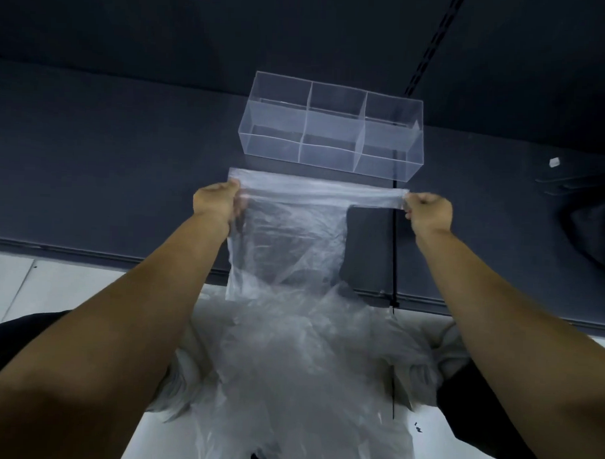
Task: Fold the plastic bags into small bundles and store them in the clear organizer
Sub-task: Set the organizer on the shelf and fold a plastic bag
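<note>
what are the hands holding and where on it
One clear plastic bag, by its top edge: the left hand grips the left end, the right hand grips the right end, stretching that edge between them.

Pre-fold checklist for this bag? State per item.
1. Left hand grips the plastic bag at its top edge: ok.
2. Right hand grips the other end of the top edge: ok.
3. Top edge pulled straight between the hands: ok.
4. Bag flat on the dark table: not ok, wrinkled, lower part hangs past the table edge.
5. Clear organizer compartments free: ok, they look empty.
6. Bag free of the pile of bags below: cannot tell.
</note>
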